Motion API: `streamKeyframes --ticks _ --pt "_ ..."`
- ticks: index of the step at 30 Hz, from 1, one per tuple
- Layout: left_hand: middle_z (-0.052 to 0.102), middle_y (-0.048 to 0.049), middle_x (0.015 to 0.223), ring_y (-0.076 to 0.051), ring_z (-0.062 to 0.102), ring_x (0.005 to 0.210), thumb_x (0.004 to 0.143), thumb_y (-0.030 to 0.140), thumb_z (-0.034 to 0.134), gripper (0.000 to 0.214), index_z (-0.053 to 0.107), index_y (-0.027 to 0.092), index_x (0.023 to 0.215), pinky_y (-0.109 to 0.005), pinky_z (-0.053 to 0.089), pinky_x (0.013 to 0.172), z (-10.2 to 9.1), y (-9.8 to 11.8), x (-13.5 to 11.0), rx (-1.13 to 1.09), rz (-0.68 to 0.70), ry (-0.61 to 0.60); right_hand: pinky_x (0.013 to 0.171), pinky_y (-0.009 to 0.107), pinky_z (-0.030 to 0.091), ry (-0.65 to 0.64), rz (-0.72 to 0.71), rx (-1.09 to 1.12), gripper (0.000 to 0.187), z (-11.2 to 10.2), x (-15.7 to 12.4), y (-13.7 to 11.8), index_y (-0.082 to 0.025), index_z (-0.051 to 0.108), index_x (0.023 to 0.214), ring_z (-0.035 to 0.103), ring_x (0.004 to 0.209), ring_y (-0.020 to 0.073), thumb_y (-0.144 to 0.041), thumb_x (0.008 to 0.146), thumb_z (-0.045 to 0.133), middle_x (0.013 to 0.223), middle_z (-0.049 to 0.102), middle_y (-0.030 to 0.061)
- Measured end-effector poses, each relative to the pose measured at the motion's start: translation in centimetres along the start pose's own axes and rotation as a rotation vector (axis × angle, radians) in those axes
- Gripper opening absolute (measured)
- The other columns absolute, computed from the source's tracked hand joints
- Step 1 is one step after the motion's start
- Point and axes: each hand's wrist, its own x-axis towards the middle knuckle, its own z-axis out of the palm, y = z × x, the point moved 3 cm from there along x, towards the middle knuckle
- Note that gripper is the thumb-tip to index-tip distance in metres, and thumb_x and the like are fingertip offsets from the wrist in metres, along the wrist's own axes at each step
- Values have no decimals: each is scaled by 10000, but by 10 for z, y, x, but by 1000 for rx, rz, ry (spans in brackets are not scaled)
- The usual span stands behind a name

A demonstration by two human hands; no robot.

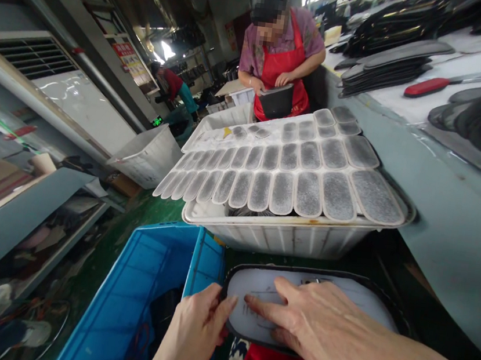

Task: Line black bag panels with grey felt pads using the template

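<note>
A long oval piece with a black rim and a whitish, translucent flat face (358,289) lies across my lap, over red cloth. Dark lines and small marks show on that face. My left hand (201,315) pinches the rim at the left end, thumb on top and fingers beneath. Across the middle of the face rests my right hand (299,310), its thumb and index finger spread apart and the other fingers partly hidden below. A small shiny bit shows beside the right knuckles; what it is I cannot make out.
A white tub (286,232) ahead bears a board with rows of grey oval pads (283,192). A blue crate (137,272) stands at my left. At right, a bench (452,200) holds black pieces and a red-handled tool (427,86). A co-worker (282,51) handles a dark box-shaped piece.
</note>
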Motion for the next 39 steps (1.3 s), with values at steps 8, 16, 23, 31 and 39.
streamKeyframes --ticks 8,16,23,31,39 --pt "500 22 564 -144 457 508 974 332 284 327 423 245 691 -269 265 535 8 11 5 308 121 297 535 331 198 -58 13 23 366 -18 8 -4 -380 586 1207 483 590 158 -160 924 511 904 600 -7" --pt "638 -10 647 -196 641 650 975 298 289 294 467 251 745 -269 288 579 1 10 19 408 95 196 528 286 364 235 785 209 380 -95 -43 72 -230 552 872 538 537 161 -558 943 374 589 549 -22" --pt "705 -27 763 -265 698 791 984 334 230 319 503 274 832 -286 297 588 -2 8 22 401 36 79 530 279 348 -55 880 440 583 -59 -78 85 -228 386 633 466 506 145 -682 949 203 516 428 -34" --pt "731 -30 880 -277 700 920 979 427 234 327 517 292 890 -288 333 590 -2 -4 26 311 26 29 564 286 335 -111 898 431 602 -57 -69 81 -227 391 632 455 554 156 -704 938 188 551 441 -26" --pt "722 -23 822 -320 708 856 979 425 253 337 525 288 833 -302 315 576 -7 4 24 446 -32 35 595 299 291 -166 891 331 584 -59 -64 77 -229 349 619 400 567 151 -679 954 189 560 373 -34"
